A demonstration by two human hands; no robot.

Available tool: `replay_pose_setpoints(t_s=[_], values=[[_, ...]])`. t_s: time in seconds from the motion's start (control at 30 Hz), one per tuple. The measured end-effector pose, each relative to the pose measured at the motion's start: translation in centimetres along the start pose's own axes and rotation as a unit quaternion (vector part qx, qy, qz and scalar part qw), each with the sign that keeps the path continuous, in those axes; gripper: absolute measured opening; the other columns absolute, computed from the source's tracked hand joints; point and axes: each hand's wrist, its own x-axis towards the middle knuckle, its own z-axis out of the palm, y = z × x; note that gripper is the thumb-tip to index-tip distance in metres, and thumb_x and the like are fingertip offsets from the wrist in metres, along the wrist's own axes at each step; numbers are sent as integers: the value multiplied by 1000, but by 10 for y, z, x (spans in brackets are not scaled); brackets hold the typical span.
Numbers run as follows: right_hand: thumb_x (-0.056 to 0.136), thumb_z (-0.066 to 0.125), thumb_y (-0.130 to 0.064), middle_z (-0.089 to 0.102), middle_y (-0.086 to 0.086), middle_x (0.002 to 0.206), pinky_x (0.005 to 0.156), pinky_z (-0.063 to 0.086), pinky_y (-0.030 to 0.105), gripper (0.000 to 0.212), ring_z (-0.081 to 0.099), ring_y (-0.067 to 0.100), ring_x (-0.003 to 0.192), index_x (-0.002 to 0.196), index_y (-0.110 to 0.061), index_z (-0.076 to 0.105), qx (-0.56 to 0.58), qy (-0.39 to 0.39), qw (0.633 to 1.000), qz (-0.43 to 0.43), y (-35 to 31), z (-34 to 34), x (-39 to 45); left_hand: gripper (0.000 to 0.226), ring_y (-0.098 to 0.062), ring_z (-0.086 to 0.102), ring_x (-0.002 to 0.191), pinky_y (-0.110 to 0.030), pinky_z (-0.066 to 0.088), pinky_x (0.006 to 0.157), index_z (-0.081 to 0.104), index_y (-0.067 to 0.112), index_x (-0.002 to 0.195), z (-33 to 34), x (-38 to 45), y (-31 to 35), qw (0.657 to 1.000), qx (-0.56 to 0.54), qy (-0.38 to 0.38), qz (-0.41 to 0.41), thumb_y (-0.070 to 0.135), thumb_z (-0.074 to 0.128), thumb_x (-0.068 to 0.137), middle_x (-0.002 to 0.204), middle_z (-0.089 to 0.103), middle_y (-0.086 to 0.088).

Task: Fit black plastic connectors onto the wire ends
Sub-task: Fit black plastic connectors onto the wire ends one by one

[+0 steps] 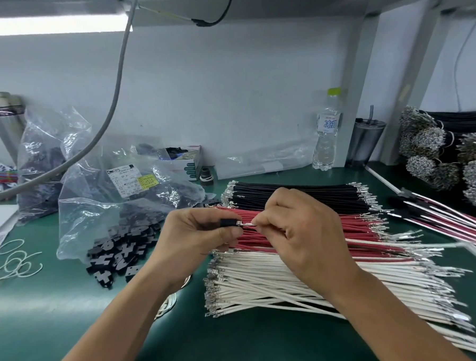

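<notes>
- I see my left hand [203,231] pinching a small black plastic connector [226,223] between thumb and curled fingers, held above the wire stacks at the middle of the bench; its open face points right
- my right hand [297,227] pinches a white wire [247,224] just behind its bright metal terminal; the terminal tip points left and sits at the connector's mouth; the wire's long axis runs left to right
- under my hands lie three flat stacks on the green mat [45,314], all laid left to right with crimped silver ends: black wires [301,195] farthest, red wires [330,228] in the middle, white wires [292,285] nearest me
- left of the stacks, loose black connectors [119,252], blocky and T-shaped, spill from a crinkled clear plastic bag [127,197]; its white and yellow label [130,181] carries print too small for me to read surely
- by the back wall stands a clear water bottle [326,128] with a green cap and blue characters on its label; beside it a dark tumbler [365,140] with a straw
- at the left edge, white string loops [13,261] lie on the mat
</notes>
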Motion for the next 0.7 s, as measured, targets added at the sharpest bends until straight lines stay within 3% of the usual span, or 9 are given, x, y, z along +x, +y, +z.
replay_pose_setpoints(t_s=[0.13,0.3,0.53,0.7], values=[[80,83,-14,60,-14,78,63,48,18,11,62,9,75,84,-24,79,157,-25,979,127,4,7,-1,24,-21,70,65,-24,59,63,82,7,94,-1,0,-4,1000,10,-28,6,8,84,70,83,76,-23],[83,80,-12,61,-12,82,67,53,28,8,62,8,77,88,-18,80,155,-64,981,96,0,10,-1,26,-25,69,70,-36,59,70,84,19,93,3,-1,-7,997,58,-46,5,25,87,68,85,78,-20],[90,74,-27,59,-15,82,71,51,30,5,59,5,78,85,-26,74,107,-67,988,91,10,2,1,27,-32,71,76,-40,63,77,84,15,92,0,1,-4,999,33,-17,13,20,87,65,88,78,-21],[94,69,-23,55,-10,84,69,41,22,11,52,8,77,86,-15,69,39,-66,996,37,2,9,-1,22,-21,71,69,-25,61,69,84,17,92,-1,0,-5,997,71,-38,14,19,85,70,81,78,-15]])
